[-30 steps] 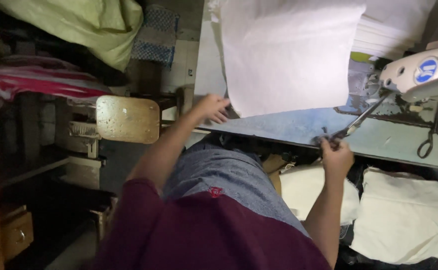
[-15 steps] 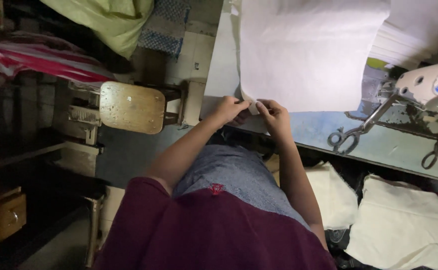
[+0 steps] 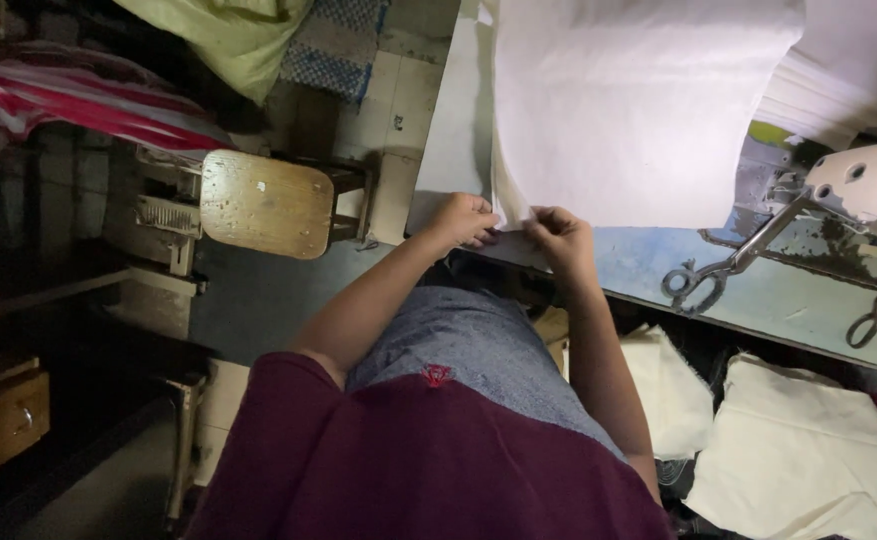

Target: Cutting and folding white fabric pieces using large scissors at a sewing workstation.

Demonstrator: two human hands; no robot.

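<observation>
A large white fabric sheet [image 3: 638, 110] is lying spread across the blue-topped sewing table [image 3: 788, 290], its near corner hanging at the table's front edge. A wooden stool [image 3: 266, 203] is standing to the person's left, well apart from the cloth. Folded cream cloth pieces [image 3: 798, 450] are resting below the table. The head of a sewing machine [image 3: 873, 185] is sitting at the right, with two pairs of scissors [image 3: 723, 265] lying beside it. The left hand [image 3: 461, 220] and right hand [image 3: 556, 235] are meeting at the sheet's corner, fingers pressed together, both pinching the fabric edge.
</observation>
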